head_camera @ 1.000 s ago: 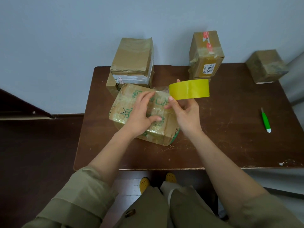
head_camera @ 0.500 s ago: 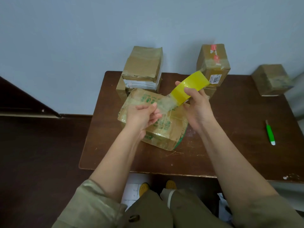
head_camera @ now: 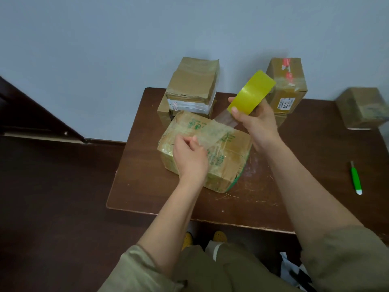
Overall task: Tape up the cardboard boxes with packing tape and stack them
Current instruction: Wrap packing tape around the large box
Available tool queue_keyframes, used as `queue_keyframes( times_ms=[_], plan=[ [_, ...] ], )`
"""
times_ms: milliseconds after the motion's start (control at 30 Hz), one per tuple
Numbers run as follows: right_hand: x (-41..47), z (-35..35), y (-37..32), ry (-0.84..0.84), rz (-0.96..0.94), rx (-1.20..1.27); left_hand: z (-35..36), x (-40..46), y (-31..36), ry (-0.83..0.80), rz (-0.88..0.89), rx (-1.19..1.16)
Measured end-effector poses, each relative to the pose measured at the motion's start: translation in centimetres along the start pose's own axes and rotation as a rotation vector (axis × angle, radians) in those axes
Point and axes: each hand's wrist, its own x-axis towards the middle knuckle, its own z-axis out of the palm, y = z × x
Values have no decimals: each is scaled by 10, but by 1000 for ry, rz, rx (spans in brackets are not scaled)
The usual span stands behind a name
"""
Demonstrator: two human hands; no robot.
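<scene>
Yellow roll of packing tape (head_camera: 251,92) sits gripped in your right hand (head_camera: 257,121) (held high for tension); left hand (head_camera: 190,153) fingers (head_camera: 194,140) pinch the clear strip (head_camera: 212,130) over the green-printed cardboard box (head_camera: 227,163).

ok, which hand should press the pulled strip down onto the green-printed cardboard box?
Left, probably. The left hand pinches the clear tape strip's free end right above the green-printed cardboard box; the right hand grips the yellow tape roll, raised off it.
</scene>
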Motion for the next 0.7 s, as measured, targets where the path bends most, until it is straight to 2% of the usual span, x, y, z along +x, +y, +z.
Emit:
queue_keyframes(
  times_ms=[100,300,433,700],
  plan=[
    [2,2,15,-77,-58,-217,-1,0,-12,34,-75,24],
    [-7,5,32,-117,20,-248,-4,3,-29,95,-148,56],
    [-32,-5,40,-16,135,-141,-1,-2,-33,75,-162,73],
    [-63,-51,51,186,284,15,23,-27,-22,-99,-45,198]
  ],
)
